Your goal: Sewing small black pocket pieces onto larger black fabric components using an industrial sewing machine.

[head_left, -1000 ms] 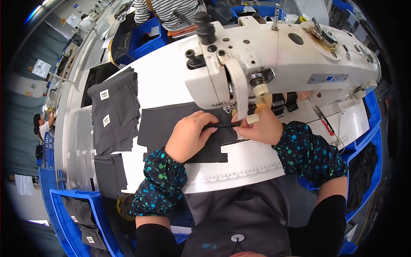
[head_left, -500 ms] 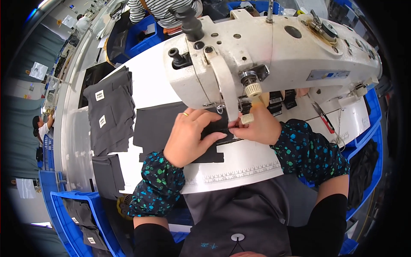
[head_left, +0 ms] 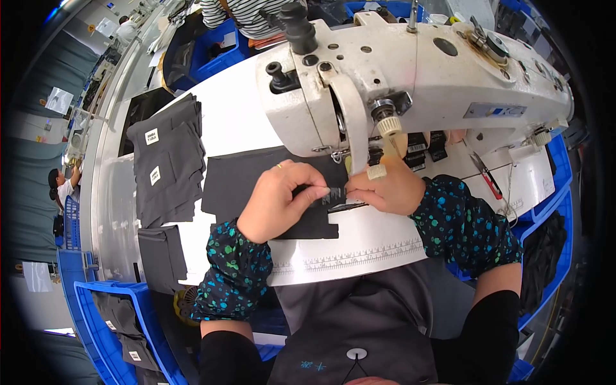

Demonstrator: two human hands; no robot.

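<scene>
A dark grey fabric piece (head_left: 240, 176) lies flat on the white table under the sewing machine's head (head_left: 298, 128). Over it, my left hand (head_left: 279, 199) pinches thumb and forefinger together; what is between the tips is too small to tell. My right hand (head_left: 388, 186) rests beside the presser area, fingers closed and pressed down at the fabric's right part, hiding whatever they hold. Between the two hands, a small patch with pale grey marks (head_left: 333, 194) shows on the dark cloth. Just below my right fingers lies a narrow black strip (head_left: 346, 206).
Stacked dark fabric pieces with white labels (head_left: 170, 163) lie on the left, with a smaller folded stack (head_left: 160, 253) nearer me. Black tags (head_left: 417, 151) and red-handled snips (head_left: 493, 185) are on the right. Blue bins (head_left: 138, 292) flank the table; a person in stripes (head_left: 247, 19) is across it.
My left hand has drawn slightly left and its thumb and forefinger have come together. Its fingertips are now farther from my right hand, uncovering the marked patch.
</scene>
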